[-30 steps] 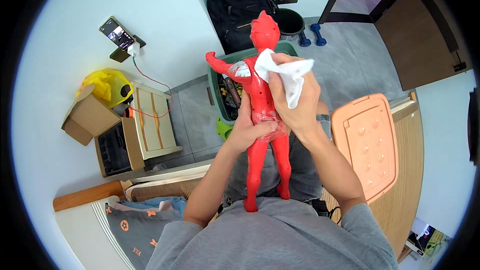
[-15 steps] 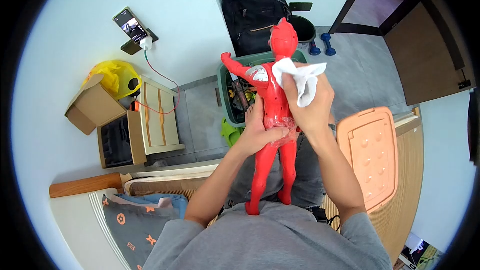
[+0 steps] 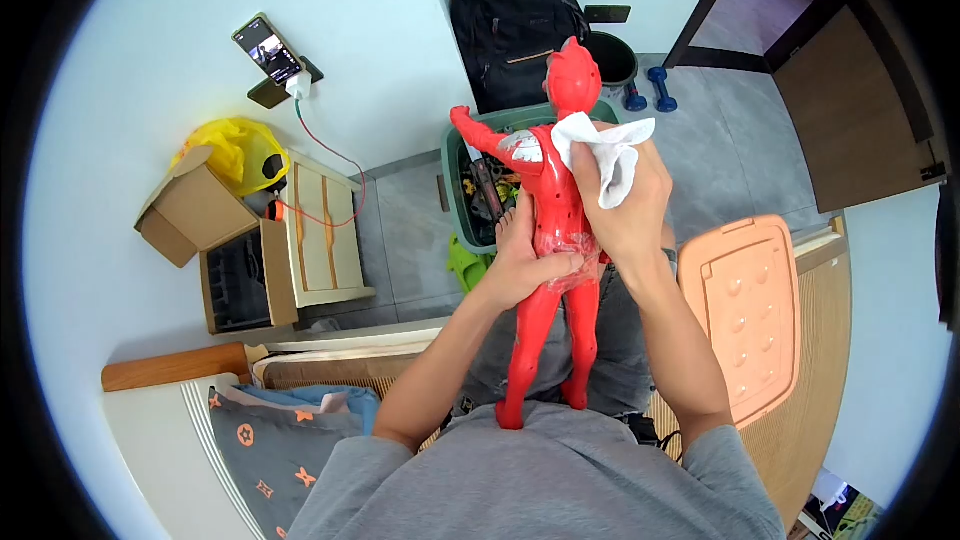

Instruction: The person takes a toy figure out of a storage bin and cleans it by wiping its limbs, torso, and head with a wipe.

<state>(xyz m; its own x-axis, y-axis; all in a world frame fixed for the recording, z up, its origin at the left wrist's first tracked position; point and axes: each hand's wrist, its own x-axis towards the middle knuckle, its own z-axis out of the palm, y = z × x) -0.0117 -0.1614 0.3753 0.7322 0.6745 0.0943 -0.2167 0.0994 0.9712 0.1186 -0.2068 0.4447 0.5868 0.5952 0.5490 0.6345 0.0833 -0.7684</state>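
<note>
A large red toy figure (image 3: pixel 560 190) stands upright with its back to me and its feet against my lap. One of its arms stretches out to the left, with a silver patch at that shoulder. My left hand (image 3: pixel 530 255) is wrapped round its waist, where clear tape or film shows. In my right hand (image 3: pixel 628 195) a crumpled white wipe (image 3: pixel 610 150) is pinched, pressed to the figure's upper back near its right shoulder. The fingertips under the wipe are hidden, and so is the figure's front.
Behind the figure stands a green storage bin (image 3: pixel 455 210) of assorted toys, with a black backpack (image 3: pixel 515 25) beyond it. An orange bin lid (image 3: pixel 740 315) rests at the right. On the left are a small cabinet (image 3: pixel 325 230), an open cardboard box (image 3: pixel 280 275) and a wall-mounted phone (image 3: pixel 268 48).
The whole view has shifted slightly, so everything sits a little further right. Both hands keep the same hold on the figure and the wipe.
</note>
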